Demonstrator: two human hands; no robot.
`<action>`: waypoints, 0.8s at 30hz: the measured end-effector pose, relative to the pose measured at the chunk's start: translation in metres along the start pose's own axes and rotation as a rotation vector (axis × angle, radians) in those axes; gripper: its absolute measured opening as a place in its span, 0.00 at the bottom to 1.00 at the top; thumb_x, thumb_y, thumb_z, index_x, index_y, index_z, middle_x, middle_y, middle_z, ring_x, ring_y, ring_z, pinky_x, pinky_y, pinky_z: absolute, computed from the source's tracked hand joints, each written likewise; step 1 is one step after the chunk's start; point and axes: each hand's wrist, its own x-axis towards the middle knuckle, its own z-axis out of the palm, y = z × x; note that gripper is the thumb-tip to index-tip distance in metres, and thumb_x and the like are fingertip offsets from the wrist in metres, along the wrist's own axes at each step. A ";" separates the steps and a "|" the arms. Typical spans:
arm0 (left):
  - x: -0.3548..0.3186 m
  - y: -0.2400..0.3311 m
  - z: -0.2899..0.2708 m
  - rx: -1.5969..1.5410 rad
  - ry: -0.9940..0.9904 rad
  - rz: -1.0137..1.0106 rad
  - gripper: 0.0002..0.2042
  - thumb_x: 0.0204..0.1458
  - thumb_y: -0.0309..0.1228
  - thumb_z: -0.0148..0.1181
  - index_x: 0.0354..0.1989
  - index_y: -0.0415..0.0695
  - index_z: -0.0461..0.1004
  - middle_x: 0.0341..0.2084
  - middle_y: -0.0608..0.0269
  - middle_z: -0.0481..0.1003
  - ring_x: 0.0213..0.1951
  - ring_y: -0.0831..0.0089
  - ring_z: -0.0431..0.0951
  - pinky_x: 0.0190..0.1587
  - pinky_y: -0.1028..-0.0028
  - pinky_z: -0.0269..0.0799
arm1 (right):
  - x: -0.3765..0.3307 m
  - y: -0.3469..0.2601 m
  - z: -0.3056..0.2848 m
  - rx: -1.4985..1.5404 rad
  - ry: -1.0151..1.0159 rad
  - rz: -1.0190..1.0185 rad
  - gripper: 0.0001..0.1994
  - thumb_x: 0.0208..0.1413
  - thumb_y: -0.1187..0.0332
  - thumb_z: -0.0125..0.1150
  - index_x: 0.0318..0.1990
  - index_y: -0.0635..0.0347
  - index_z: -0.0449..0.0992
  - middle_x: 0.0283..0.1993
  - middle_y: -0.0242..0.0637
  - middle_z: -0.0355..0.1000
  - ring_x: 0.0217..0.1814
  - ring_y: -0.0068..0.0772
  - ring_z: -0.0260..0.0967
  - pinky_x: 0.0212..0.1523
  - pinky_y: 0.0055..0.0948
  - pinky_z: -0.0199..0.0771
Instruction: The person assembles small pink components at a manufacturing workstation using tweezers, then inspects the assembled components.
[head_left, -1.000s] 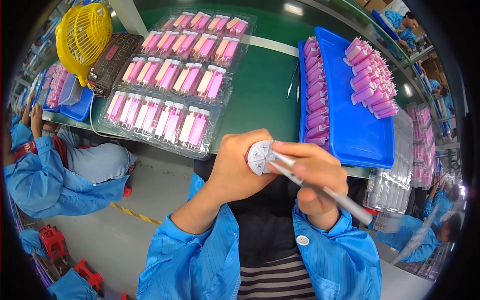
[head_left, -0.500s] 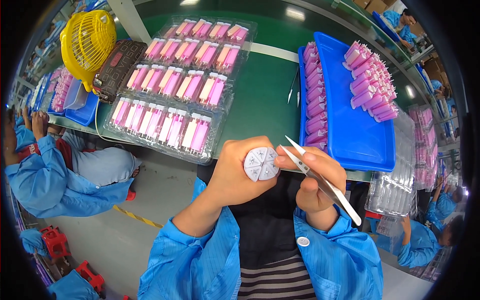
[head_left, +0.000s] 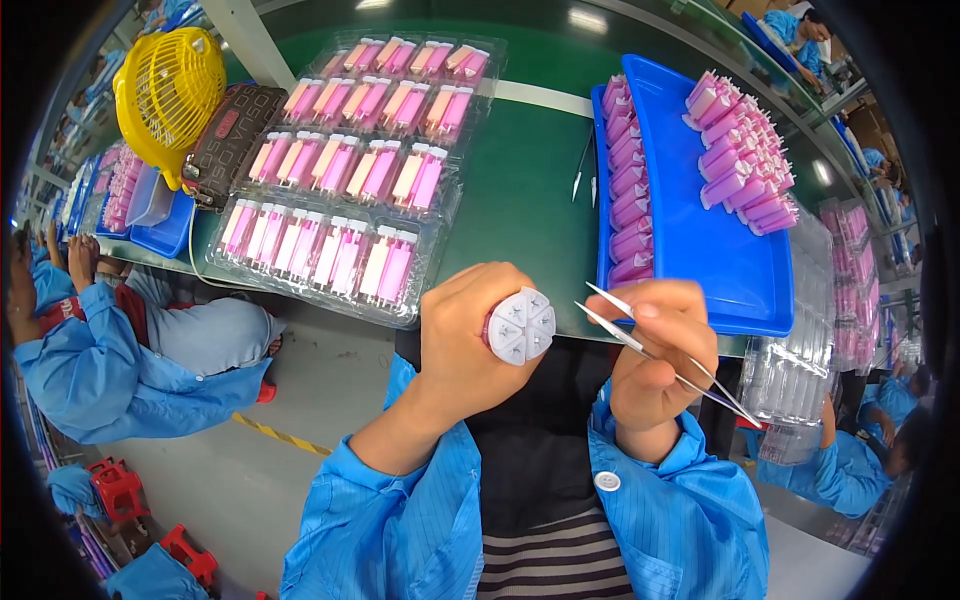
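Note:
My left hand (head_left: pixel 455 335) is closed in a fist around a bundle of pink pieces with white wedge-shaped ends (head_left: pixel 521 326). These ends fit together into a round disc facing up, each with small metal-looking bits at its middle. Only a little pink shows beneath the disc; my fingers hide the rest. To its right, my right hand (head_left: pixel 655 365) grips a pair of metal tweezers (head_left: pixel 618 332) between thumb and fingers. The tweezer tips are apart, point left toward the disc and do not touch it.
Clear plastic trays (head_left: pixel 330 306) of pink and peach pieces lie at left on the green table (head_left: pixel 500 200). Blue trays (head_left: pixel 690 275) at right carry heaped pink pieces (head_left: pixel 745 165). Another pair of tweezers (head_left: pixel 579 170) lies between. A yellow fan (head_left: pixel 170 85) stands far left, near co-workers (head_left: pixel 130 350).
My right hand has drawn back to the right, so the tweezers and fingers are now apart from the disc. The tweezers have turned, showing both arms. My left hand keeps its hold.

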 end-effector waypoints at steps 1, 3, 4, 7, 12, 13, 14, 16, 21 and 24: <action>-0.001 0.000 0.000 0.030 0.035 0.027 0.11 0.30 0.19 0.66 0.24 0.41 0.70 0.19 0.57 0.70 0.23 0.56 0.72 0.25 0.66 0.66 | -0.003 0.001 0.001 0.050 0.009 -0.004 0.25 0.61 0.48 0.55 0.47 0.65 0.73 0.37 0.51 0.77 0.35 0.38 0.77 0.32 0.27 0.77; -0.001 -0.002 0.001 0.053 0.047 0.048 0.11 0.31 0.19 0.66 0.24 0.41 0.70 0.19 0.58 0.70 0.23 0.56 0.72 0.25 0.66 0.66 | -0.006 0.002 0.008 0.104 0.036 -0.008 0.25 0.61 0.48 0.54 0.47 0.66 0.73 0.36 0.51 0.78 0.33 0.39 0.77 0.30 0.28 0.77; -0.001 -0.002 0.001 0.078 0.061 0.070 0.11 0.31 0.19 0.66 0.24 0.41 0.70 0.19 0.58 0.70 0.22 0.57 0.73 0.25 0.66 0.65 | -0.007 0.003 0.011 0.159 0.062 -0.015 0.25 0.61 0.48 0.54 0.47 0.66 0.73 0.35 0.51 0.78 0.32 0.39 0.77 0.29 0.28 0.77; -0.001 -0.004 0.002 0.037 0.057 0.056 0.12 0.31 0.19 0.66 0.24 0.42 0.70 0.18 0.59 0.70 0.22 0.57 0.72 0.24 0.66 0.65 | -0.013 -0.001 0.008 0.152 -0.007 0.059 0.25 0.61 0.49 0.55 0.47 0.67 0.73 0.31 0.48 0.79 0.25 0.35 0.77 0.24 0.27 0.76; 0.000 -0.004 0.002 0.044 0.056 0.045 0.11 0.35 0.24 0.71 0.23 0.40 0.72 0.18 0.62 0.71 0.21 0.72 0.73 0.24 0.75 0.64 | -0.010 0.004 0.008 0.119 -0.157 -0.005 0.24 0.61 0.50 0.56 0.46 0.67 0.75 0.29 0.44 0.78 0.19 0.29 0.73 0.19 0.24 0.70; 0.000 -0.005 0.002 0.048 0.057 0.038 0.11 0.34 0.24 0.72 0.23 0.40 0.72 0.18 0.62 0.71 0.21 0.72 0.74 0.24 0.75 0.64 | -0.009 0.003 0.009 0.112 -0.152 0.018 0.24 0.61 0.50 0.56 0.46 0.67 0.75 0.30 0.43 0.79 0.19 0.30 0.73 0.19 0.24 0.69; -0.001 -0.005 0.002 0.049 0.058 0.038 0.11 0.34 0.24 0.72 0.23 0.40 0.72 0.18 0.62 0.71 0.21 0.72 0.74 0.24 0.75 0.64 | -0.009 0.003 0.009 0.113 -0.152 0.017 0.24 0.61 0.50 0.56 0.46 0.67 0.75 0.30 0.43 0.79 0.19 0.30 0.73 0.19 0.24 0.69; -0.001 -0.006 0.002 0.073 0.044 0.048 0.11 0.34 0.24 0.72 0.23 0.40 0.72 0.18 0.62 0.71 0.21 0.71 0.74 0.24 0.74 0.64 | -0.009 0.003 0.009 0.114 -0.139 0.038 0.23 0.61 0.51 0.56 0.46 0.67 0.75 0.30 0.42 0.79 0.20 0.31 0.74 0.20 0.24 0.70; -0.002 -0.007 0.004 0.072 0.027 0.047 0.12 0.33 0.24 0.72 0.23 0.41 0.73 0.19 0.62 0.72 0.21 0.68 0.74 0.24 0.74 0.65 | -0.007 0.009 0.007 0.091 -0.184 -0.045 0.24 0.62 0.48 0.51 0.49 0.64 0.70 0.30 0.48 0.78 0.19 0.32 0.73 0.18 0.22 0.69; -0.003 -0.007 0.004 0.075 0.009 0.037 0.12 0.33 0.24 0.72 0.24 0.41 0.73 0.19 0.61 0.73 0.22 0.67 0.75 0.24 0.73 0.65 | -0.007 0.009 0.009 0.102 -0.157 -0.065 0.24 0.62 0.49 0.51 0.49 0.64 0.69 0.29 0.48 0.78 0.20 0.33 0.74 0.19 0.23 0.71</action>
